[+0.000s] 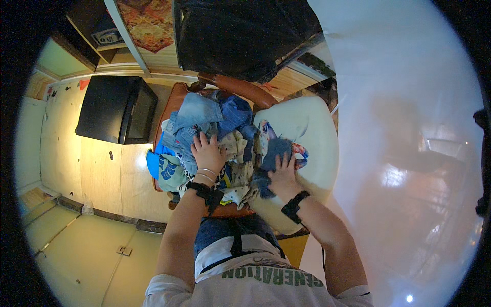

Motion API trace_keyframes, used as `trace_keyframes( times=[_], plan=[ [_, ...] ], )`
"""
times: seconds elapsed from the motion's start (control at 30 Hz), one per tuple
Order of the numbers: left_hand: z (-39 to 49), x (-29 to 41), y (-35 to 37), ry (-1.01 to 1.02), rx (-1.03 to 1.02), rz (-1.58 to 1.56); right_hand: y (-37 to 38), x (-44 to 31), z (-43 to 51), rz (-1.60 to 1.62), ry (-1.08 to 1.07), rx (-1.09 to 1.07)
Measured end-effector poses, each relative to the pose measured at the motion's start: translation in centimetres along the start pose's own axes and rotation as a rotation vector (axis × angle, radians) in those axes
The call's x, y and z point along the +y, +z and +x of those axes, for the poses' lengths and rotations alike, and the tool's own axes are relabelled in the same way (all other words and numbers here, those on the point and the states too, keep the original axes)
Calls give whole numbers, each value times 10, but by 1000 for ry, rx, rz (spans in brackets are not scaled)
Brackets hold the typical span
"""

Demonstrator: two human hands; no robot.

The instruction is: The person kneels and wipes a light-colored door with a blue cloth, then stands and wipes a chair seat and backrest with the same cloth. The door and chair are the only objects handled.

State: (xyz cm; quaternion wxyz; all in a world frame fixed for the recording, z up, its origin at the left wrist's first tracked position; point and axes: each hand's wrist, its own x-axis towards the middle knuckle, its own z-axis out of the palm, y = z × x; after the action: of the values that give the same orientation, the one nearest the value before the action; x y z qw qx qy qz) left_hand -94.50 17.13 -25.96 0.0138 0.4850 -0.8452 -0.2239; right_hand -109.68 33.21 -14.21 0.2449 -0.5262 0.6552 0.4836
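My left hand (pixel 209 155) lies with its fingers spread on a heap of clothes, touching a blue denim garment (pixel 190 134). That heap covers most of a brown chair (pixel 166 111). In it are a light denim piece (pixel 198 108), a dark blue garment (pixel 234 111), a beige printed garment (pixel 241 182) and a pale green garment (pixel 170 174). My right hand (pixel 284 178) rests palm down on a small dark blue folded cloth (pixel 277 151). Under this cloth is a white seat (pixel 318 134) with a colourful print, partly hidden.
A black box-shaped appliance (pixel 107 109) stands left of the chair on a wooden surface (pixel 99 165). Black sheeting (pixel 245 34) hangs beyond the chair's curved armrest (pixel 239 86). Glossy white sheeting (pixel 399 84) fills the right side. A keypad device (pixel 107 37) sits on a shelf at upper left.
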Motion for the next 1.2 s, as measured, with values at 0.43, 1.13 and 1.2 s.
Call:
trace_keyframes(
  times=[0.43,1.13,1.2],
  plan=[
    [-5,-20,14,-192,-254,17,28,-11,-28,212,-54,144],
    [-53,-10,26,-17,221,-190,41,-53,-23,264,-109,12],
    [-58,0,23,145,318,-280,42,-46,-36,280,24,255]
  ],
)
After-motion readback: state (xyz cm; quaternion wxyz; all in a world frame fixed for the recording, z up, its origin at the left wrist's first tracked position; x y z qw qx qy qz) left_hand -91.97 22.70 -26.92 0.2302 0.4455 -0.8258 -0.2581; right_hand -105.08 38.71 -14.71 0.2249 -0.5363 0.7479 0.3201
